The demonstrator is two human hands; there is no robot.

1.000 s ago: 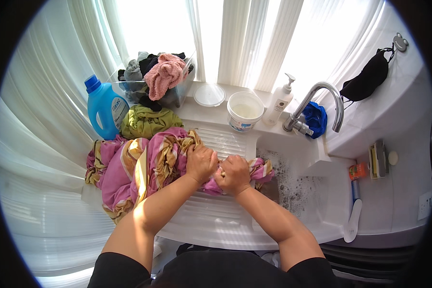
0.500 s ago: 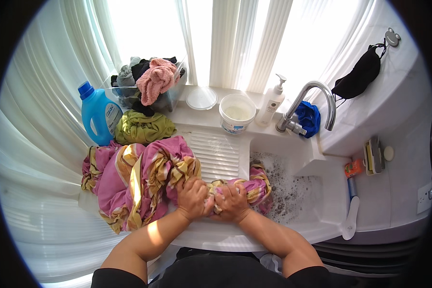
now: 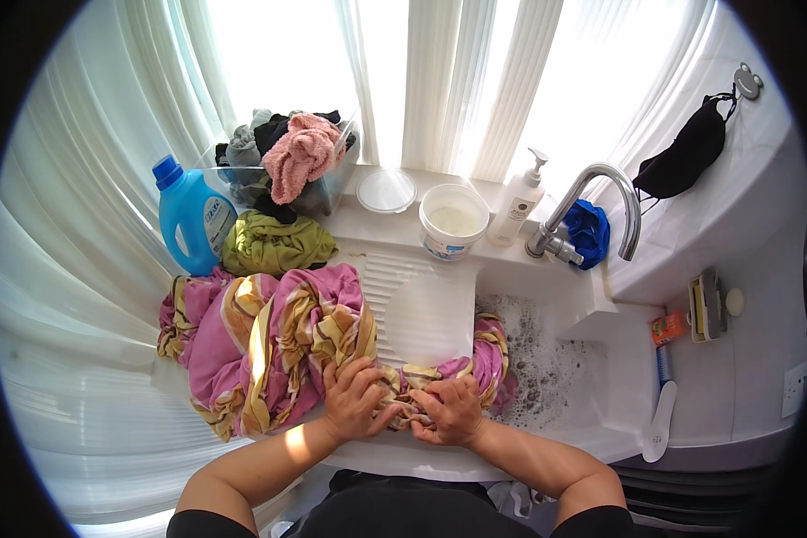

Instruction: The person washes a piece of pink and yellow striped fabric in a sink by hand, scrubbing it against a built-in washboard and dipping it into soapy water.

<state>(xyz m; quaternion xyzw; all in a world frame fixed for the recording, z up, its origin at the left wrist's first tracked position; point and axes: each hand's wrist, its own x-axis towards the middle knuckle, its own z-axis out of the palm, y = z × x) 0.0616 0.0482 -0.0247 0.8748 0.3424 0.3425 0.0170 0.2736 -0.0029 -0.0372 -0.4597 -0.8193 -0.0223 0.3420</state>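
Observation:
A large pink and yellow patterned cloth [image 3: 242,345] is bunched on the sink's ribbed washboard side, and a twisted length of it runs right into the basin. My left hand [image 3: 359,399] rests on this twisted part with its fingers spread and thumb out. Just right of it, my right hand [image 3: 448,411] has its fingers curled over the same wet length, a small gap between the two hands. The cloth's right end [image 3: 491,354] hangs over the basin's edge toward grey, sudsy water [image 3: 542,372].
Behind the cloth are a green cloth [image 3: 273,244], a blue detergent bottle [image 3: 193,215] and a clear bin [image 3: 336,175] of clothes. A white tub [image 3: 454,220], pump bottle [image 3: 517,202] and faucet [image 3: 601,193] line the back. A white brush [image 3: 659,426] lies on the right rim.
My hands have loosened from a tight grip on the twisted cloth and moved slightly apart. The left fingers have spread. The whole view has shifted a little.

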